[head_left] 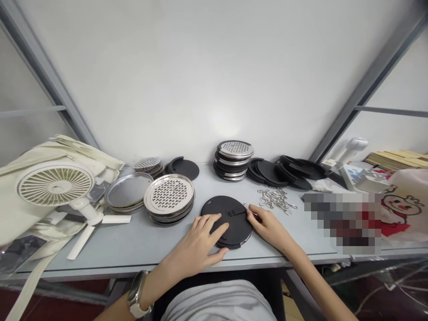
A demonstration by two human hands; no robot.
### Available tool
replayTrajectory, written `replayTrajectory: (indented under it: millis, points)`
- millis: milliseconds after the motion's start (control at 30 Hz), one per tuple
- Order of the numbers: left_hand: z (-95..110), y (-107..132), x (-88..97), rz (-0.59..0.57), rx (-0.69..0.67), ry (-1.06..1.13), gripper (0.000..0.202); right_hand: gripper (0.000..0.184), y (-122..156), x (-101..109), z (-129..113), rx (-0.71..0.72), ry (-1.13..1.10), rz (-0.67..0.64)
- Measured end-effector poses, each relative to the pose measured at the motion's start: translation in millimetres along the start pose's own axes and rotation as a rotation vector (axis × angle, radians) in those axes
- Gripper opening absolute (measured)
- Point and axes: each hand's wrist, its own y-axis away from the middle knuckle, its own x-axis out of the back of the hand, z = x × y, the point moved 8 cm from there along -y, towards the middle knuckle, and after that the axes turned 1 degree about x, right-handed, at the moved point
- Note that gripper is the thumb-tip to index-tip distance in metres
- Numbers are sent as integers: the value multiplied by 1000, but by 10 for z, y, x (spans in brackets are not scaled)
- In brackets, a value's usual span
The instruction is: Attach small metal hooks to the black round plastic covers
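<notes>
A round black plastic disc [219, 206] lies on the table close in front of me. My left hand [203, 236] rests on its left side, fingers spread over the surface, thumb by the near edge. At the disc's right edge, my right hand [265, 223] pinches a small metal wire clip [246, 207], whose looped end shows above the fingertips. The clip is beside a short raised tab [232, 213] on the disc. Beyond the right hand is a loose pile of similar wire clips [276, 199].
Stacked metal grater plates [169, 195] and plain metal discs [129, 191] stand at left, beside a white fan [56, 183]. At the back are assembled graters [235, 156] and black plastic rings [270, 173]. A printed bag [408, 203] lies right, by a pixelated patch.
</notes>
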Motion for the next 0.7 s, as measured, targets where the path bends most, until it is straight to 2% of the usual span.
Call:
replayTrajectory:
  millis: [700]
  points:
    - [-7, -1, -25, -20, 4, -8, 49, 30, -4, -13, 9, -6, -7, -9]
